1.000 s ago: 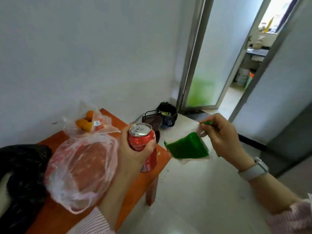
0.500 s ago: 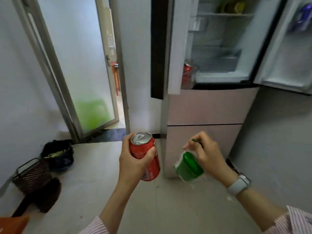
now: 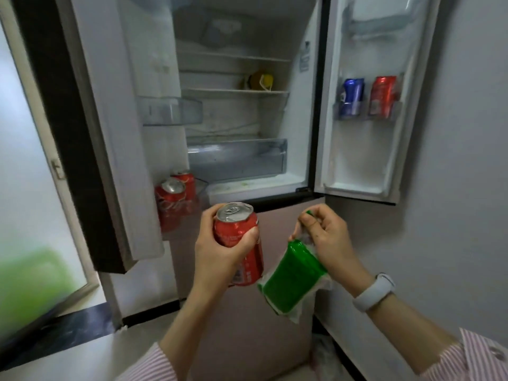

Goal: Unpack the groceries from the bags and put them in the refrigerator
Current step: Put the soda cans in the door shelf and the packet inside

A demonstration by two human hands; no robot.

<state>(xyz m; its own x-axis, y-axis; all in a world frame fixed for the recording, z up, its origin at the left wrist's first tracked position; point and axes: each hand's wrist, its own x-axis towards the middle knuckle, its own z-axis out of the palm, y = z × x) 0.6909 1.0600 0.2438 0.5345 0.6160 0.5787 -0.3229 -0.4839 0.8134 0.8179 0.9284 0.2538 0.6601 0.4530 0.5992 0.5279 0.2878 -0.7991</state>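
Since the last frame we are swinging fully toward the open refrigerator (image 3: pixel 242 111). Our left hand (image 3: pixel 220 251) is wrapping the red can (image 3: pixel 242 243); our right hand (image 3: pixel 327 237) is pinching the dangling green packet (image 3: pixel 291 281), which risks slipping. Cans (image 3: pixel 176 196) are crowding the left door's bottom shelf.

We see white lettering on the red can (image 3: pixel 242 250) and a printed sticker (image 3: pixel 304 58) inside the refrigerator (image 3: pixel 297 149), yet we cannot read either.
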